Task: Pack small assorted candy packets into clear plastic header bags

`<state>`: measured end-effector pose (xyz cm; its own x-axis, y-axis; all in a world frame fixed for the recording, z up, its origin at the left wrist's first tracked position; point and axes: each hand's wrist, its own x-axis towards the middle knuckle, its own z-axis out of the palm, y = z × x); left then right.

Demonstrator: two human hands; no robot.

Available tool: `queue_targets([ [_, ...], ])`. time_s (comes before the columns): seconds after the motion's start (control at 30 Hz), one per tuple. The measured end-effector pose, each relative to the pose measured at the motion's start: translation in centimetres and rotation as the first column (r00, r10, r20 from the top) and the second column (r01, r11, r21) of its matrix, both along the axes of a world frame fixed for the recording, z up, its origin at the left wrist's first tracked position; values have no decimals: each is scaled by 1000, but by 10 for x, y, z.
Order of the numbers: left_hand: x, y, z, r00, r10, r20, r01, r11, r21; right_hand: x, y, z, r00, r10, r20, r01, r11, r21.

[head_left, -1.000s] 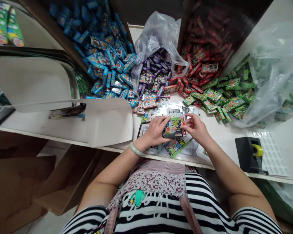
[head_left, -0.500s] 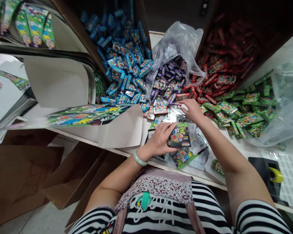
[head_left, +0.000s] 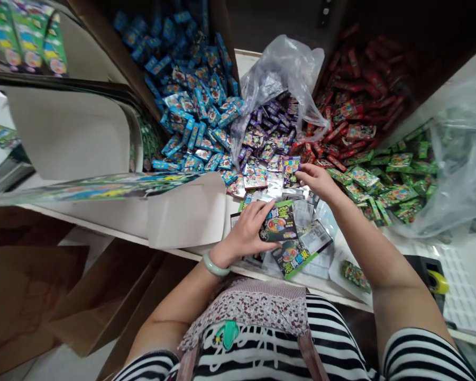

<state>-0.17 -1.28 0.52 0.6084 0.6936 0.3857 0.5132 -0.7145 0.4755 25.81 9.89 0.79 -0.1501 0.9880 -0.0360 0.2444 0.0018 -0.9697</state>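
Noted left hand (head_left: 246,235) at 6 o'clock on the table (head_left: 456,246), close to the front edge. Found its fingers (head_left: 262,211) closed on a dark pouch (head_left: 280,228), printed face up, thumb across the near corner. Held just above a loose stack of similar pouches and clear sleeves (head_left: 301,254). Saw a pale green bangle (head_left: 214,263) on that wrist.

Logged right hand (head_left: 320,181) at 1 o'clock from the left hand, apart from it, at the near fringe of the purple heap (head_left: 267,135). Recorded its fingertips pinched on one purple packet (head_left: 290,170), front face toward the camera. Could not tell whether that packet was lifted clear of the ones under it.

Mapped four heaps of small packets fanned across the far side of the table:
- blue heap (head_left: 198,106) at 11 o'clock
- purple heap at 12 o'clock, spilling from a clear plastic bag (head_left: 285,63)
- red heap (head_left: 353,106) at 1 o'clock
- green heap (head_left: 388,177) at 2 o'clock

Spotted a white card flap (head_left: 182,211) at 9 o'clock from the left hand, just beside it. Marked a black tape dispenser (head_left: 432,278) at 4 o'clock, beyond the right forearm.
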Motion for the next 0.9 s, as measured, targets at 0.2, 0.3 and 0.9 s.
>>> queue_targets([
  [0.2, 3, 0, -3, 997, 13, -78, -14, 1000, -12, 41, -69, 20, 960, -188, -207, 192, 981, -3],
  [0.3, 6, 1, -6, 991, 42, -126, -42, 999, 4, 52, -98, 28, 931, -294, -217, 326, 935, 136],
  [0.9, 29, -2, -20, 992, 14, -127, -10, 999, 38, 26, -146, 4, 990, -46, 132, 40, 998, 50],
])
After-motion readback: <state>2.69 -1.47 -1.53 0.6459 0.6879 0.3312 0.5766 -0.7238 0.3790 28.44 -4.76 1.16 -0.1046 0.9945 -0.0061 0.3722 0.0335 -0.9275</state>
